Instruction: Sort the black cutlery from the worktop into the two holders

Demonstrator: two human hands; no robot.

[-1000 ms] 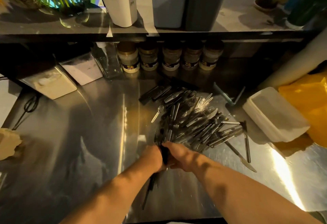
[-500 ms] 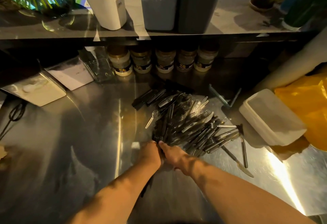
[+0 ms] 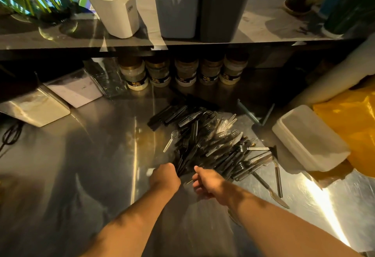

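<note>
No word or number can be read anywhere. The white cup [image 3: 113,7] on the shelf bears a small grey label [image 3: 129,9] on its side, but the print on it is too small and blurred to make out. Under the shelf, at the back of the desk, five jars [image 3: 185,72] stand in a row. Each has a dark band with a gold mark and a line of pale lettering, as on the leftmost jar [image 3: 135,83]. None of it is sharp enough to name a brand.
</note>
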